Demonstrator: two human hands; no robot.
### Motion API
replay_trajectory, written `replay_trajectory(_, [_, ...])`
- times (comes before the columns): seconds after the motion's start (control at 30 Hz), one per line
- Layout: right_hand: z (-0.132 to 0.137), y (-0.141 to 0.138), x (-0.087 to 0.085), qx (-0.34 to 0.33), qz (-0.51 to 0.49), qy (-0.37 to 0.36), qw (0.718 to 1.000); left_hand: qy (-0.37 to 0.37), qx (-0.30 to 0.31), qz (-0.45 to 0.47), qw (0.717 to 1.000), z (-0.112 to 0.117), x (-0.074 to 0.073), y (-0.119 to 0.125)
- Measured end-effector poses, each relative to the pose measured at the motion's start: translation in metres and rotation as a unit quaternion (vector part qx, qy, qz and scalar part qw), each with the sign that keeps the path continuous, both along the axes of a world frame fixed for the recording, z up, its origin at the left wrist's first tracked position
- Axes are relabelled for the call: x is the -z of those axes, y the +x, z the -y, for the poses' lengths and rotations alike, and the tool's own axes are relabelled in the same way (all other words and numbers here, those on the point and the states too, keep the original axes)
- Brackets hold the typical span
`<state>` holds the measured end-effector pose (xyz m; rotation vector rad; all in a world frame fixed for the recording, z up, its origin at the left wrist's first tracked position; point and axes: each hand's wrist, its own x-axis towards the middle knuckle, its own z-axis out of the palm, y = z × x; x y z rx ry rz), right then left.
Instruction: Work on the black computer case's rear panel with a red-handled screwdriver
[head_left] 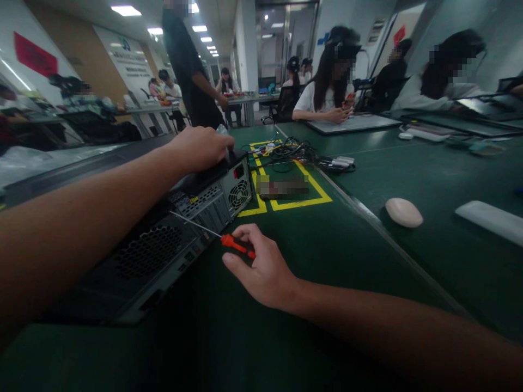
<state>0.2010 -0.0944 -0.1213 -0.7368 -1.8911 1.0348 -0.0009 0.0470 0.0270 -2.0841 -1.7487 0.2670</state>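
A black desktop computer case (163, 245) lies on its side on the green table (310, 256), its rear panel with fan grille (239, 194) facing me. My left hand (200, 147) rests curled on the case's upper far corner, gripping its edge. My right hand (261, 267) pinches the red handle of a screwdriver (235, 245). The thin metal shaft points left, its tip against the rear panel.
A yellow-taped square (286, 190) marks the table behind the case, with a tangle of cables (290, 149) beyond it. A pale mouse (403, 212) and a white keyboard (490, 220) lie to the right. People sit at tables behind; one stands at the far left.
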Motion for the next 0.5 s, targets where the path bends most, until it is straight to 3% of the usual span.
replay_trajectory(0.2, [-0.0016, -0.0010, 0.0023, 0.009, -0.009, 0.007, 1.000, 0.000, -0.002, 0.032, 0.999, -0.0027, 0.0014, -0.0017])
replay_trajectory(0.5, [-0.0032, -0.0015, 0.0054, 0.009, -0.003, 0.019, 1.000, 0.002, 0.033, -0.018, 0.999, 0.0058, -0.0040, 0.0042])
